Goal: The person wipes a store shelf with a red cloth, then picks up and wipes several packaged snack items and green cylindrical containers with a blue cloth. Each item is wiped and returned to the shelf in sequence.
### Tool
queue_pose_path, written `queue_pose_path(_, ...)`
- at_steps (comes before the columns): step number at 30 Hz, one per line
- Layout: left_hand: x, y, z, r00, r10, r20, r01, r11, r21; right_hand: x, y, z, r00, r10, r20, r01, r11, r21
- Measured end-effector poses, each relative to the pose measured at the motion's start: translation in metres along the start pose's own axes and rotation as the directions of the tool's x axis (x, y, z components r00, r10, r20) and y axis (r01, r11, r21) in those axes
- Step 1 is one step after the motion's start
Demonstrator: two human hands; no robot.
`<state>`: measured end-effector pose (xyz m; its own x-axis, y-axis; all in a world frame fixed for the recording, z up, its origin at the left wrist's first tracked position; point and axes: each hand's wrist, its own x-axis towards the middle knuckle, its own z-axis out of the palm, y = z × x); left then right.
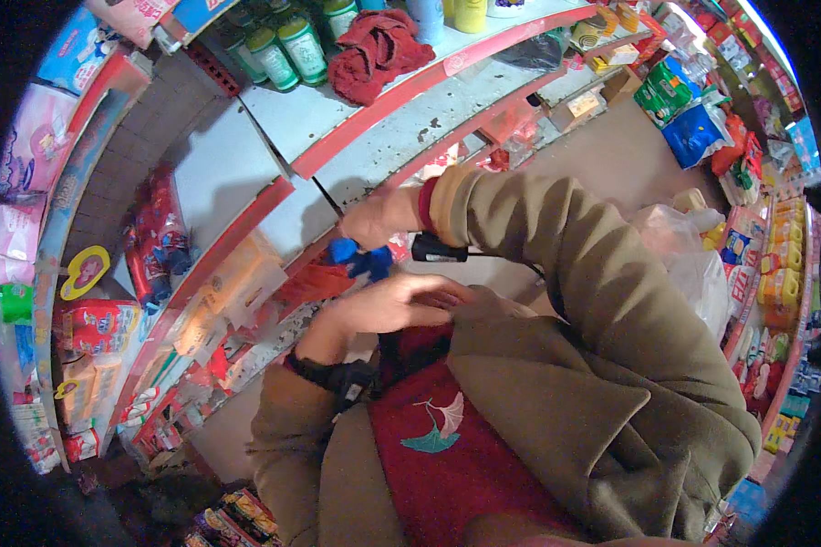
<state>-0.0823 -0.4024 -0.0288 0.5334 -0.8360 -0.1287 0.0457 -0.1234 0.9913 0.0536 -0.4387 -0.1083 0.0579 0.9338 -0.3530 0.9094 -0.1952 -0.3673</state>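
Note:
My right hand (pixel 380 219) reaches across in front of the shelves, its arm in an olive-brown coat sleeve with a dark red cuff beneath. Its fingers are closed around a small bright blue thing (pixel 363 259) whose kind I cannot make out; the hand is slightly blurred. Just below, my left hand (pixel 397 304) lies in front of my chest, fingers stretched toward the right, with nothing visible in it. A dark watch-like band (pixel 337 376) sits on the left wrist. Beside the right hand hangs a black device (pixel 438 248) with a dark cord.
Grey shelves (pixel 374 146) with red edges curve ahead, their paint chipped. A crumpled red cloth (pixel 374 56) lies up there beside several green bottles (pixel 287 50). Packaged goods (pixel 91 328) line the left. A whitish plastic bag (pixel 680 255) and stocked shelves (pixel 780 273) stand right.

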Motion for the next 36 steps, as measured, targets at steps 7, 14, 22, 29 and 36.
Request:
queue_pose_path(7,-0.043,-0.009,0.008,0.95,-0.11,-0.291,0.017,0.953,-0.304,-0.034,0.019,-0.053,0.978,-0.018,-0.209,0.075,0.961,0.265)
queue_pose_path(14,-0.055,-0.01,0.015,0.904,-0.08,-0.42,-0.046,0.958,-0.281,-0.061,0.015,-0.072,0.954,0.131,-0.268,0.136,0.609,0.782)
queue_pose_path(22,-0.062,0.078,0.025,0.795,0.239,-0.558,-0.298,0.955,-0.015,-0.104,0.012,-0.1,0.839,0.343,-0.422,0.234,0.473,0.85)
queue_pose_path(29,-0.039,0.176,0.054,0.641,0.725,-0.253,-0.734,0.675,0.077,-0.14,0.016,-0.1,0.724,0.414,-0.552,0.394,0.408,0.823)
queue_pose_path(36,-0.031,0.213,0.078,0.628,0.778,0.01,-0.773,0.623,0.121,-0.172,0.001,-0.056,0.773,0.427,-0.469,0.359,0.314,0.879)
